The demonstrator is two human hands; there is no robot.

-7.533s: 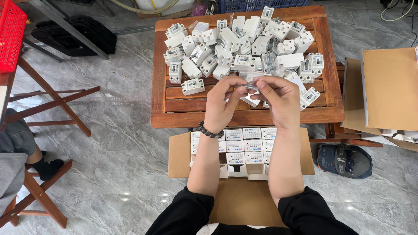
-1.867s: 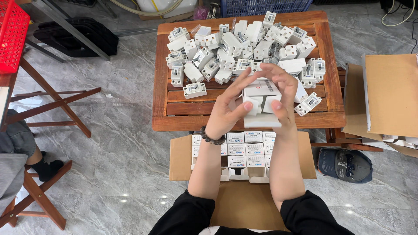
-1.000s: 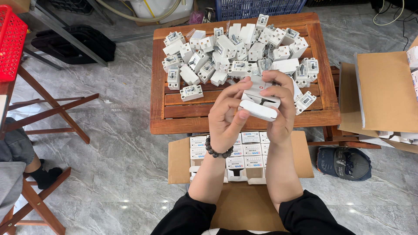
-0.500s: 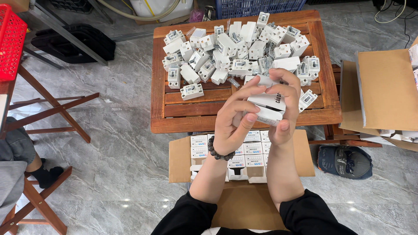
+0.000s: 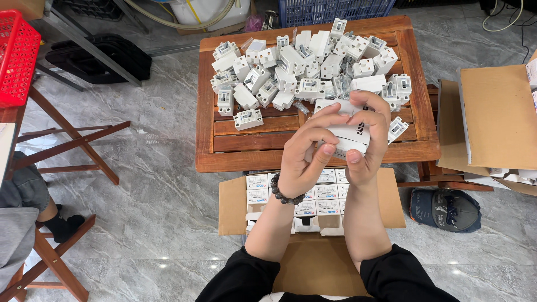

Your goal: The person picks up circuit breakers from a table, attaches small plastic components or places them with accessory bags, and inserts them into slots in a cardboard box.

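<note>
1. The wooden table (image 5: 224, 146) carries a heap of white breakers (image 5: 305, 70).
2. Below it, an open carton (image 5: 232, 204) holds packed boxes.
3. My left hand (image 5: 305, 159) and right hand (image 5: 369, 140) both clasp a small white box (image 5: 349, 134) above the table's near edge; I'm closing its flap, and tucking it needs steady thumbs.

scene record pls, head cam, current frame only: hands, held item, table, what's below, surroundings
left hand: left hand, beaded bracelet at wrist, fingers on the small white box
right hand: right hand grips the same box
held item: small white box, over the table's near edge
table: wooden slatted table with a pile of white switch units
below: open cardboard carton with rows of small white packed boxes
surroundings: red crate far left; second carton at right; dark cap on marble floor; another person's leg at left edge
</note>
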